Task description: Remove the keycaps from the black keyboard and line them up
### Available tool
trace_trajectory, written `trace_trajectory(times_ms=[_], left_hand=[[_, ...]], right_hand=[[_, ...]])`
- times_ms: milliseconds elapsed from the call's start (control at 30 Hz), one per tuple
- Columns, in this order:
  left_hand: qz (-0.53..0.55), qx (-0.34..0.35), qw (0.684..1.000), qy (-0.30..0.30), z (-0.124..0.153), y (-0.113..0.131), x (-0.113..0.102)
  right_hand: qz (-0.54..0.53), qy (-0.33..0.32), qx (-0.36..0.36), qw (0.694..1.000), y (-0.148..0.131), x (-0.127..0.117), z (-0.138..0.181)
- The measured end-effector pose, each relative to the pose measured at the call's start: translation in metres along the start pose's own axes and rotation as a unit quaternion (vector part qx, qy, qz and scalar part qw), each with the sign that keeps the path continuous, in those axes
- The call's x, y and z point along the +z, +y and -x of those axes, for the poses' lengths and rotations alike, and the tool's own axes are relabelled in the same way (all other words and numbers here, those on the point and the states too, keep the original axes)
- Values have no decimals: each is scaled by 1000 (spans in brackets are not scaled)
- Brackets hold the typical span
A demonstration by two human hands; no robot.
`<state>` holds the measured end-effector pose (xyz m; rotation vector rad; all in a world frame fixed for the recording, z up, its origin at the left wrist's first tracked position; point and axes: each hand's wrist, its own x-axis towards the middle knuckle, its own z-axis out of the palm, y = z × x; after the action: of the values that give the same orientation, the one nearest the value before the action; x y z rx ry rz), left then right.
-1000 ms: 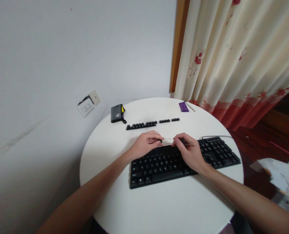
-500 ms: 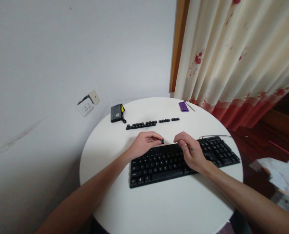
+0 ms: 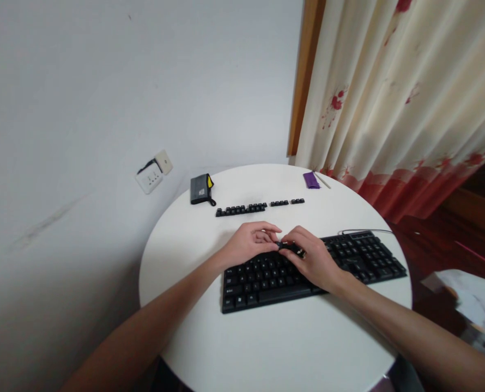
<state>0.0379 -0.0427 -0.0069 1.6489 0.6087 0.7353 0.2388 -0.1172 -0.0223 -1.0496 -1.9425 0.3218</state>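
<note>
A small black keycap point(image 3: 278, 246) is pinched in my left hand point(image 3: 250, 240), just above the back rows of a black keyboard point(image 3: 285, 294). My right hand point(image 3: 313, 257) is closed too, its thumb and forefinger meeting the keycap from the right. Something small with light glints shows between the right fingers, too little to name. Part of the keyboard's upper rows is hidden under both hands. Behind it, loose black keycaps point(image 3: 242, 209) lie in a line, with shorter groups of keycaps point(image 3: 279, 203) further right.
Everything lies on a round white table point(image 3: 275, 348). At its back left is a dark grey pouch point(image 3: 200, 189) with a yellow patch. A purple cloth packet point(image 3: 311, 180) and a thin pale stick point(image 3: 322, 180) lie at the back right. The keyboard cable point(image 3: 365, 230) curves behind the keyboard.
My right hand has moved left and its fingers now meet the keycap in my left hand. The left hand has shifted slightly down and right. The whole view has shifted slightly.
</note>
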Motion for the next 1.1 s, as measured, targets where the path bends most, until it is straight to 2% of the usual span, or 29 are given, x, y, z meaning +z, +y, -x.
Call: trace_trajectory(times_ms=[100,167,233,300,400,467,567,700,833,1100], left_hand=[[-5,4,1000,-1,-1,1,0],[-16,26,999,33,-2,3,-2],[-30,62,991,111,-4,5,-9],[-32,102,971,215,-6,7,-21],[-1,148,919,364,-9,8,-44],[13,161,896,414,-10,5,-60],[13,159,883,441,-12,-3,-77],[3,143,874,464,-13,-12,-89],[3,151,871,468,-13,-13,-91],[-17,159,880,447,-11,-9,-85]], right_hand=[[0,-10,2,1000,-4,-5,-4],[19,1,11,1000,-4,-11,-11],[54,21,32,998,0,-17,-22],[92,31,62,993,12,-23,-38],[141,-5,112,984,39,-24,-65],[151,-29,147,977,59,-18,-81],[157,-69,186,968,86,-3,-96],[159,-88,203,962,106,17,-104],[165,-95,218,957,114,28,-106],[192,-94,256,943,115,32,-110]])
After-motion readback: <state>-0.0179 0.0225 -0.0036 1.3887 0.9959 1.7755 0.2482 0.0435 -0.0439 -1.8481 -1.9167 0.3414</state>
